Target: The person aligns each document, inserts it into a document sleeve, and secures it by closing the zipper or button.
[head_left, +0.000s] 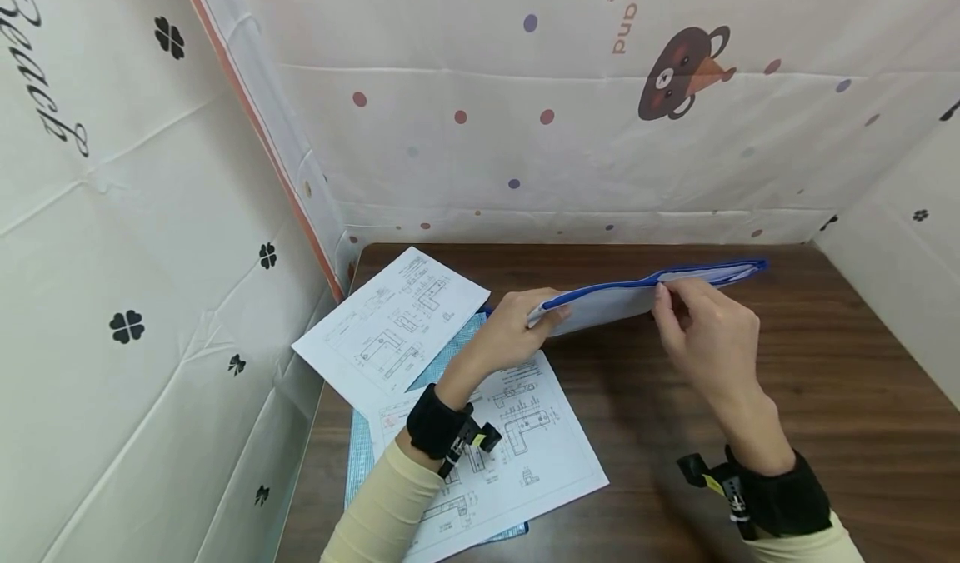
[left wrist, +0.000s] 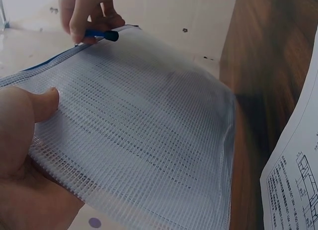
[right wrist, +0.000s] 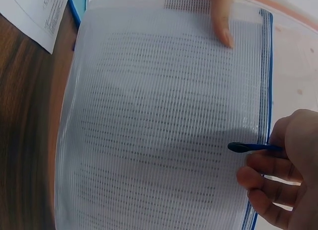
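Closest to us, our two cream sleeves end in black wrist straps, and beyond them our hands hold a mesh zip pouch (head_left: 600, 301) up off the counter (head_left: 825, 396). Our left hand (head_left: 510, 330) takes the pouch at its left end; its grip is clamped there, the thumb (left wrist: 44, 103) pressed flat on the white mesh face and the other fingers underneath. Our right hand (head_left: 705, 330) is at the blue zipper edge (right wrist: 266, 66) along the top, its grip closed on the small blue zipper pull (right wrist: 246, 147), pinched between thumb and fingertips. The pull sits partway along the zipper, well apart from the left hand. In the head view the pouch hangs almost edge-on, above the middle of the dark wood counter, slightly higher at its right end. Through the mesh we see a sheet with lines of print inside; the wording is too blurred to read.

On the counter to the left lie two sheets with technical drawings: one sheet (head_left: 393, 326) near the back left corner, tilted, and a second sheet (head_left: 517, 455) under our left forearm. Both rest on a blue mesh folder (head_left: 360, 455) whose edge shows beneath them. Patterned white cloth (head_left: 525, 130) with dots and a bear walls in the counter on three sides.
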The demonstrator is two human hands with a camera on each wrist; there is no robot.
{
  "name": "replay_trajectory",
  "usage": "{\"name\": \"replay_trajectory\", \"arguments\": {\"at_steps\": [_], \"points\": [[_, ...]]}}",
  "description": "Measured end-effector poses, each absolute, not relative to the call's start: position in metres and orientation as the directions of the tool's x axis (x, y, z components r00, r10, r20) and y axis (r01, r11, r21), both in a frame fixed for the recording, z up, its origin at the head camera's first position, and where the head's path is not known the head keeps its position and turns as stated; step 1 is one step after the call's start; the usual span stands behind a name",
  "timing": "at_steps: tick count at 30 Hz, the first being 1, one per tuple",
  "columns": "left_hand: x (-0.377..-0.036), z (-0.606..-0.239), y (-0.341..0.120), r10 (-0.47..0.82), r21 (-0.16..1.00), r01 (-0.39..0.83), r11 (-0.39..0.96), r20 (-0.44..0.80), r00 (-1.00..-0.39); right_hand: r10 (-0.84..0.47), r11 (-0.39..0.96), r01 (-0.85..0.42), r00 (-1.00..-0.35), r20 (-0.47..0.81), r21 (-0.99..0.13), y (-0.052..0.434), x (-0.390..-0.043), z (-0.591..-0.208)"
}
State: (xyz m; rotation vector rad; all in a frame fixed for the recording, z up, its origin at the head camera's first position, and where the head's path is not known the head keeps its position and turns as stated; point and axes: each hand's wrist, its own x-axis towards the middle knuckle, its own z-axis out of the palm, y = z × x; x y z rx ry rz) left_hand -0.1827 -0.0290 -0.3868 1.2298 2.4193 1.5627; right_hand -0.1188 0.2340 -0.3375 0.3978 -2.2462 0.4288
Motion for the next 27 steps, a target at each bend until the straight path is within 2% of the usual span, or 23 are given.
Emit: {"name": "replay_trajectory", "arguments": {"at_steps": [27], "points": [[-0.185,-0.386,-0.033,0.621,0.780,0.590,0.207,0.362,-0.696,-0.097,0.934,-0.319,-0.665,0.741,-0.164,0.256,-0.114,-0.341]]}}
